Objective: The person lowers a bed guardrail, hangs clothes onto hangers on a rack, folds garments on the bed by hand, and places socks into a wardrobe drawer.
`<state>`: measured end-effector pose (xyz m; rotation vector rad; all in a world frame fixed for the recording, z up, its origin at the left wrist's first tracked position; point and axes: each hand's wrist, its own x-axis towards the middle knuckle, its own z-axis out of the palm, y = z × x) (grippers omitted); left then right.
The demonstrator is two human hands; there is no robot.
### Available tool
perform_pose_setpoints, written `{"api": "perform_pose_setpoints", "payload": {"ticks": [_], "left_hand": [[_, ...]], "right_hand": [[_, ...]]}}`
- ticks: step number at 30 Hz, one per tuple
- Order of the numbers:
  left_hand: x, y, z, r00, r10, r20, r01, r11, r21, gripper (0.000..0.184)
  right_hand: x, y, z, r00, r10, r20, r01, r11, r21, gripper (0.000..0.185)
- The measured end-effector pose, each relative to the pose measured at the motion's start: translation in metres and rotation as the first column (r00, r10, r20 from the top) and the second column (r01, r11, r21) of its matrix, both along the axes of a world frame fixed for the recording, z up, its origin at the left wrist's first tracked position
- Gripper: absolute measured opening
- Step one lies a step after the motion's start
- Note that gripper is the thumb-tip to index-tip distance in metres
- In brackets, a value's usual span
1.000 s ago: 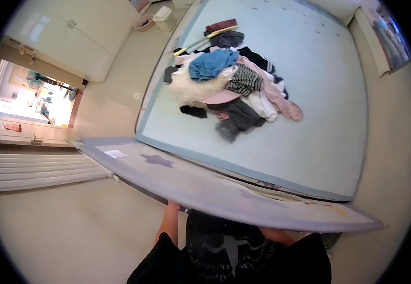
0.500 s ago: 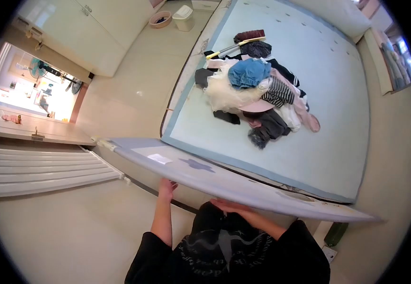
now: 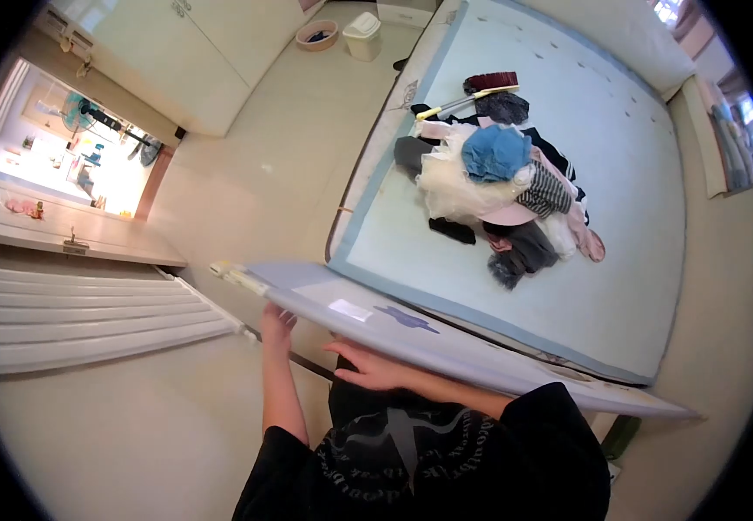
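Observation:
A long grey-lilac padded panel with a star patch (image 3: 472,352) stands along the near edge of the bed, its left end capped by a cream fitting (image 3: 236,274). My left hand (image 3: 279,321) is at the panel's lower edge near that end, its fingertips partly hidden; whether it grips is unclear. My right hand (image 3: 366,363) lies close beneath the panel, fingers spread, holding nothing visible. On the bed's pale blue mat (image 3: 628,260) is a heap of clothes with a blue garment (image 3: 496,154) on top. A brush with a dark red head (image 3: 491,82) rests behind the heap.
A white slatted rack (image 3: 98,319) stands at the left, below an open door (image 3: 72,227). White cupboards (image 3: 168,69) rise at the upper left. A pink basin (image 3: 317,36) and a white bin (image 3: 362,36) sit on the floor beyond.
The panel's left end has moved right, away from the door. My left hand has shifted left along the panel, and my right hand has come out from behind it. The view has turned left.

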<state>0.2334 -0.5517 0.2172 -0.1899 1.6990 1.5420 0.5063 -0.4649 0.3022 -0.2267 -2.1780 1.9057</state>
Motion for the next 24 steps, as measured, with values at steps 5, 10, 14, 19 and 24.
{"api": "perform_pose_setpoints", "payload": {"ticks": [5, 10, 14, 19, 24], "left_hand": [[-0.107, -0.011, 0.003, 0.999, -0.035, 0.024, 0.033, 0.996, 0.086, 0.032], [-0.215, -0.007, 0.033, 0.995, -0.094, 0.038, 0.091, 0.994, 0.061, 0.034], [-0.292, -0.002, 0.049, 0.992, -0.121, 0.043, 0.118, 0.990, 0.081, 0.035], [-0.371, 0.014, 0.055, 0.982, -0.180, 0.050, 0.174, 0.979, 0.107, 0.034], [-0.427, 0.071, 0.058, 0.953, -0.302, 0.025, 0.297, 0.947, 0.121, 0.034]], "right_hand": [[-0.118, -0.015, 0.008, 0.997, 0.023, -0.077, -0.018, 0.998, 0.066, 0.053], [-0.257, -0.033, 0.017, 0.998, -0.064, 0.014, 0.064, 0.996, -0.055, 0.050], [-0.356, -0.036, 0.014, 0.950, -0.292, 0.113, 0.307, 0.939, -0.156, 0.047], [-0.448, -0.004, 0.021, 0.752, -0.649, 0.117, 0.657, 0.724, -0.211, 0.042], [-0.528, 0.056, 0.014, 0.449, -0.859, 0.245, 0.860, 0.341, -0.380, 0.034]]}}
